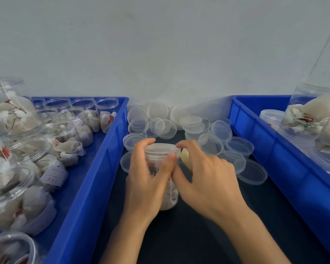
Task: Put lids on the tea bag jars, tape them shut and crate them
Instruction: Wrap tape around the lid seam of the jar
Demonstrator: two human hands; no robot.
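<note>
Hands are meeting at frame centre: left hand (pixel 148 175) is gripping a clear round lidded jar (pixel 165 162) of papery tea bags, right hand (pixel 202 175) pinching translucent tape (pixel 186 159) beside its rim.

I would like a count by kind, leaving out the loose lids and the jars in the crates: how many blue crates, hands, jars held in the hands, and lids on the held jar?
blue crates: 2, one left, one right
hands: 2, left hand and right hand
jar held: 1
lid on it: 1
Total: 6
</note>
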